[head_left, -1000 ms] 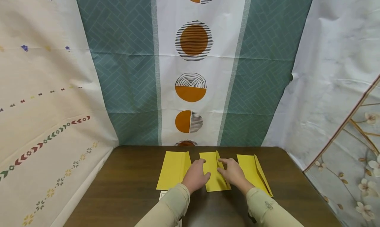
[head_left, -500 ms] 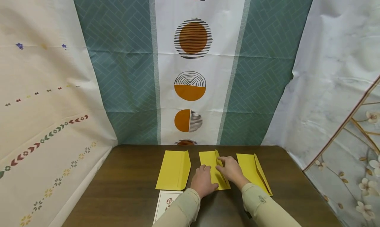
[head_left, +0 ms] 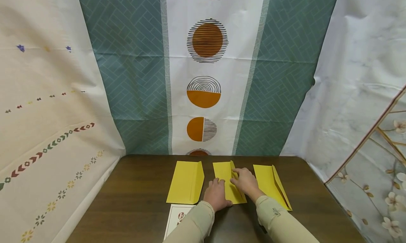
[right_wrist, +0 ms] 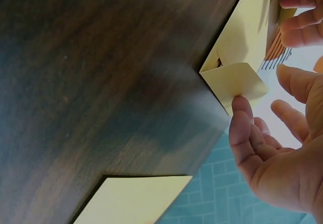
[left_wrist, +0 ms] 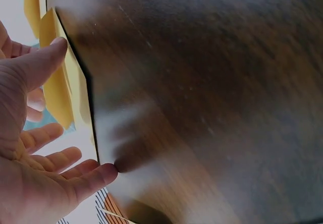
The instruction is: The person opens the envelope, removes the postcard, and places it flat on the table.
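Note:
My left hand [head_left: 216, 195] reaches over the near left part of the middle yellow envelope [head_left: 223, 169]. Its fingers are spread and hold nothing; in the left wrist view, the thumb [left_wrist: 48, 57] lies by the envelope's near edge. Over the envelope's right side is my right hand [head_left: 246, 182], loosely bent. In the right wrist view, one of its fingertips [right_wrist: 241, 104] touches the raised flap [right_wrist: 234, 80], without a visible pinch. My hands hide part of the envelope.
A yellow envelope [head_left: 181, 181] lies to the left, and another yellow envelope [head_left: 264, 177] to the right with its flap partly raised. A white printed card [head_left: 174, 217] lies near the front, partly under the left sleeve. Patterned cloths [head_left: 136, 95] hang behind the brown table [head_left: 133, 193].
My left hand has moved right and nearer to me, from beside the left envelope to the middle one, uncovering more of the white card. The right hand stays almost in place.

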### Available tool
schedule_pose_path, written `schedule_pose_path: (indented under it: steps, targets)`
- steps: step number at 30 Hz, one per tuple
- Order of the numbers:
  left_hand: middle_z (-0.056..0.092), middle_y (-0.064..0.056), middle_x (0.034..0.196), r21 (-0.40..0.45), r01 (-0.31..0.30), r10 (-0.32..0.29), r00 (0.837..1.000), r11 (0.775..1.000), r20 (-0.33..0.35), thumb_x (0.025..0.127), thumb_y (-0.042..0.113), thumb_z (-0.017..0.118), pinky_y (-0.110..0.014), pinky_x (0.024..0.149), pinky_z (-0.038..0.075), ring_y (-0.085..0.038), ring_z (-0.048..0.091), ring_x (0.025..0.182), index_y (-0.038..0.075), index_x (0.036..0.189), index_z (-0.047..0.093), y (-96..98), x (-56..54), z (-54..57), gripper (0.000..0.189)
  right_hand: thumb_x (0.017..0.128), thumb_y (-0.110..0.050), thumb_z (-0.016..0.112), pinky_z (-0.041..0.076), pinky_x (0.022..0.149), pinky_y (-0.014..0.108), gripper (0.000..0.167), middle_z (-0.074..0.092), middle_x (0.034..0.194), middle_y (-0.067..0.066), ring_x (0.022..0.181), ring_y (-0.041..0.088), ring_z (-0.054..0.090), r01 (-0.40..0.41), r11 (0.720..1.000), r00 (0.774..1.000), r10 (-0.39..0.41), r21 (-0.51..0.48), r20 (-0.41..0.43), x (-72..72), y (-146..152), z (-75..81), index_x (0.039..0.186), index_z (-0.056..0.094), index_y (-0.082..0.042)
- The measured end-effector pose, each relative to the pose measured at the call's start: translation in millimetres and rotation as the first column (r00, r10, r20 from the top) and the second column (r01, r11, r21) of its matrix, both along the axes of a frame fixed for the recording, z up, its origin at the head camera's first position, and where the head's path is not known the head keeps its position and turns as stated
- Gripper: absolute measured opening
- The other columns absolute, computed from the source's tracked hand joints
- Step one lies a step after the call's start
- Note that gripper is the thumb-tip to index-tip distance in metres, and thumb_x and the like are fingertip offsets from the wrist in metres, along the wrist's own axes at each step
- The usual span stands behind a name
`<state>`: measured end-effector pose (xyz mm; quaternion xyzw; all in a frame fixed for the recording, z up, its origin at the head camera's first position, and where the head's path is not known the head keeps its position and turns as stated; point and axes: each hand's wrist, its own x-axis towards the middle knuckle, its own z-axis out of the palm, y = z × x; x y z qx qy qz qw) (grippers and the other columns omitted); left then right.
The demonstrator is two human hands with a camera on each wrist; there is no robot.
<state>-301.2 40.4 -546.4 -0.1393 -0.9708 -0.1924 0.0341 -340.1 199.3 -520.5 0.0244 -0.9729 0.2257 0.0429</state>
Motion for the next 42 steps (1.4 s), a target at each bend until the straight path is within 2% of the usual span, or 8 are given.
schedule_pose_path:
  steps: [13, 23, 30, 35, 42]
  targets:
    - [0.065, -0.020, 0.141, 0.029, -0.014, 0.014, 1.000, 0.999, 0.027, 0.077, 0.048, 0.094, -0.050, 0.103, 0.059, -0.036, 0.064, 0.121, 0.003, 0.138, 0.065, -0.5, 0.0, 2.5, 0.081, 0.093, -0.027, 0.083, 0.060, 0.094, 0.055, 0.053, 0.069, 0.132, 0.023, 0.111, 0.038, 0.071, 0.044, 0.998, 0.999, -0.045, 0.036, 0.024, -1.4, 0.9, 0.6, 0.140, 0.070, -0.009]
    - [0.068, -0.019, 0.133, 0.018, -0.015, 0.015, 1.000, 1.000, 0.003, 0.079, 0.048, 0.092, -0.049, 0.101, 0.060, -0.034, 0.066, 0.115, 0.002, 0.135, 0.066, -0.5, -0.6, 1.8, 0.078, 0.094, -0.028, 0.081, 0.059, 0.096, 0.056, 0.051, 0.069, 0.133, 0.024, 0.112, 0.038, 0.070, 0.037, 0.999, 0.999, -0.037, -0.013, 0.030, -0.1, -1.2, -1.2, 0.138, 0.070, -0.004]
    - [0.071, -0.017, 0.128, 0.009, -0.012, 0.012, 1.000, 1.000, 0.018, 0.080, 0.048, 0.092, -0.048, 0.100, 0.060, -0.032, 0.069, 0.111, 0.002, 0.134, 0.066, 0.0, -1.5, 0.4, 0.076, 0.095, -0.027, 0.080, 0.060, 0.093, 0.054, 0.051, 0.068, 0.135, 0.025, 0.108, 0.036, 0.071, 0.041, 0.999, 0.998, -0.039, -0.030, 0.050, 0.4, -1.8, -0.3, 0.140, 0.069, -0.003]
    - [0.071, -0.017, 0.131, 0.021, -0.004, 0.004, 1.000, 1.000, 0.020, 0.081, 0.044, 0.092, -0.048, 0.100, 0.061, -0.032, 0.071, 0.112, 0.001, 0.134, 0.066, -0.6, -2.2, 0.2, 0.074, 0.095, -0.027, 0.080, 0.059, 0.098, 0.055, 0.051, 0.069, 0.135, 0.024, 0.116, 0.040, 0.070, 0.037, 0.998, 0.999, -0.035, -0.041, 0.042, 0.6, -1.7, -0.9, 0.139, 0.069, -0.003]
    - [0.072, -0.018, 0.130, -0.013, 0.016, -0.016, 1.000, 1.000, 0.008, 0.083, 0.039, 0.092, -0.047, 0.096, 0.062, -0.032, 0.074, 0.110, 0.000, 0.133, 0.066, -0.6, -0.3, 4.1, 0.070, 0.096, -0.025, 0.079, 0.059, 0.100, 0.055, 0.048, 0.071, 0.134, 0.022, 0.120, 0.041, 0.069, -0.003, 0.998, 1.000, 0.004, -0.064, 0.014, -0.8, 2.9, -2.7, 0.137, 0.070, -0.001]
